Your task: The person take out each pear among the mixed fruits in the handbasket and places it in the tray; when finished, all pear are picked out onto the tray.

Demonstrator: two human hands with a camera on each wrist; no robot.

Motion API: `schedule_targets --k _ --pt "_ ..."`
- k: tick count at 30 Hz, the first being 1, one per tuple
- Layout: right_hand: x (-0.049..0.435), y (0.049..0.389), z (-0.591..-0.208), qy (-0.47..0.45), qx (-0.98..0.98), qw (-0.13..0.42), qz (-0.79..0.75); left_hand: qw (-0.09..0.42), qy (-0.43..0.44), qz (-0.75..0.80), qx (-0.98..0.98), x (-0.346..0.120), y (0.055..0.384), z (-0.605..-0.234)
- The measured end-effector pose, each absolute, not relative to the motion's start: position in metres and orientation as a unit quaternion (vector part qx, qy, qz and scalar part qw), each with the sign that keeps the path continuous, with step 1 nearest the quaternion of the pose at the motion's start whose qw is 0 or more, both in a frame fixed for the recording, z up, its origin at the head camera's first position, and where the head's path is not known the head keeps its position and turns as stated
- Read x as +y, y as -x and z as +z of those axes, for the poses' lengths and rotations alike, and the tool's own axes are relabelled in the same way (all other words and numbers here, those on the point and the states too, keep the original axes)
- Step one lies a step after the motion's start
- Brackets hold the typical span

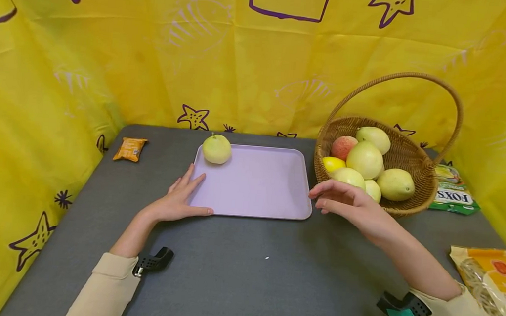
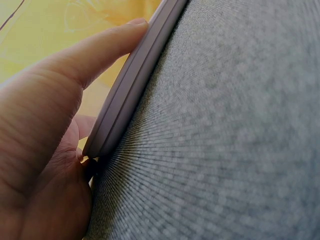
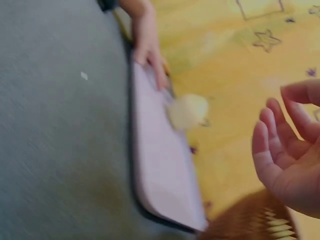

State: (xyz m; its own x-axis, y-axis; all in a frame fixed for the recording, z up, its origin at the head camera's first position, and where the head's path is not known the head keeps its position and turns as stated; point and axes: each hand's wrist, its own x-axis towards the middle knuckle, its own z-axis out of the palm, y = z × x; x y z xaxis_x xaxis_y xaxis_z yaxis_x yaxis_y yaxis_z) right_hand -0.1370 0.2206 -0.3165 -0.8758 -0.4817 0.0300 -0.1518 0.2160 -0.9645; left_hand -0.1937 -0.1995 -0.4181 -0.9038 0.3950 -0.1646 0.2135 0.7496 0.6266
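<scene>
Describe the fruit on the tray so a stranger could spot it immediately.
On the dark grey table, find the pale lilac tray. In its far left corner sits a round yellow-green fruit, stem up. It is the only fruit in view outside the wicker basket.

A fruit (image 3: 189,111) sits by the back edge of the tray (image 3: 161,160); the left hand (image 3: 146,44) touches its left edge. The right hand (image 3: 292,155), fingers bent, hangs near the basket (image 3: 242,219).
</scene>
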Motion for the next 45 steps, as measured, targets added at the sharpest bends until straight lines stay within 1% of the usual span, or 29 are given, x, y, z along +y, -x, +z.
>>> schedule_targets --k 3,10,14,17,21,28,38,45 --pt "0.234 0.141 -0.304 0.226 0.793 0.114 -0.554 0.143 -0.165 0.315 0.924 -0.2 0.194 -0.418" --pt "0.26 0.156 -0.284 0.224 0.871 0.039 -0.435 0.142 -0.164 0.31 0.926 -0.2 0.194 -0.419" --pt "0.27 0.168 -0.277 0.189 0.906 0.009 -0.378 0.142 -0.166 0.311 0.925 -0.2 0.195 -0.419" --pt "0.275 0.176 -0.272 0.159 0.924 0.006 -0.348 0.142 -0.165 0.311 0.925 -0.201 0.195 -0.418" --pt "0.282 0.185 -0.262 0.142 0.94 0.018 -0.309 0.141 -0.165 0.313 0.925 -0.2 0.194 -0.418" --pt "0.293 0.205 -0.248 0.129 0.95 0.078 -0.273 0.143 -0.164 0.312 0.925 -0.2 0.194 -0.418" --pt "0.306 0.235 -0.248 0.118 0.962 0.141 -0.204 0.147 -0.163 0.317 0.922 -0.2 0.194 -0.419" --pt "0.31 0.249 -0.252 0.114 0.966 0.171 -0.154 0.145 -0.164 0.316 0.923 -0.2 0.194 -0.419"
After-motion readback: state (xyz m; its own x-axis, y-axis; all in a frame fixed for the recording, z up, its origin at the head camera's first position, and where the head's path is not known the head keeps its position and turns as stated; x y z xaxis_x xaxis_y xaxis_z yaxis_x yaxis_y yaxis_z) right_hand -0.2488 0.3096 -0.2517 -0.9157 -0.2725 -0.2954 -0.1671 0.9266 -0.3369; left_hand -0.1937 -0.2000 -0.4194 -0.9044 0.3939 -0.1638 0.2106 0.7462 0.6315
